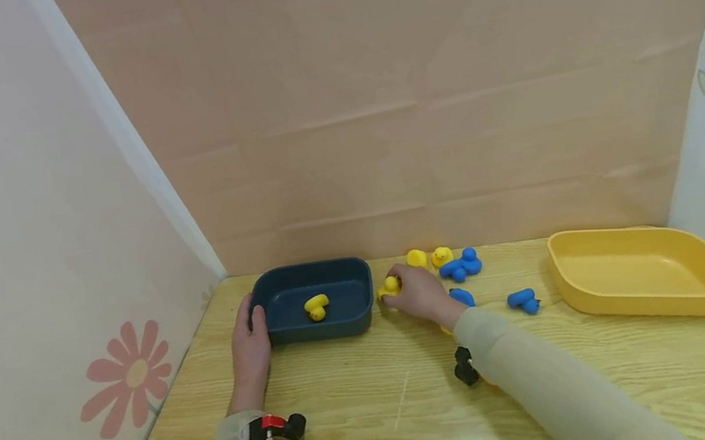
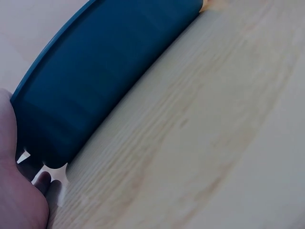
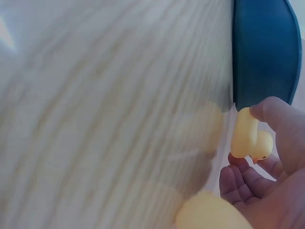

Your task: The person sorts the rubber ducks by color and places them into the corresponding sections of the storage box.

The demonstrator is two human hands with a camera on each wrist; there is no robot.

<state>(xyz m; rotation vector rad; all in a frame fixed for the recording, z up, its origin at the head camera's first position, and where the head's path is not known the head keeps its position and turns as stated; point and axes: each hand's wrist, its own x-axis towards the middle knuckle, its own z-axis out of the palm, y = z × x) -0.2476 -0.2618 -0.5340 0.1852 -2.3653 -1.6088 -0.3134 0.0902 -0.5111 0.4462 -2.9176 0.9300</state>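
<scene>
A dark blue tray [image 1: 287,328] sits on the wooden table with one yellow duck [image 1: 316,307] lying inside it. My left hand [image 1: 252,340] rests against the tray's left end [image 2: 71,109], thumb on the rim. Just right of the tray, my right hand [image 1: 410,292] pinches a second yellow duck [image 1: 391,285] between thumb and fingers; the right wrist view shows that held duck [image 3: 249,140] close to the tray wall [image 3: 262,52]. More yellow ducks [image 1: 430,257] and several blue ducks [image 1: 461,266] lie behind and right of this hand.
An empty yellow tray [image 1: 644,269] stands at the right of the table. One blue duck [image 1: 524,300] lies between my right hand and that tray. Cloth walls close in the back, left and right sides. The table's front part is bare wood.
</scene>
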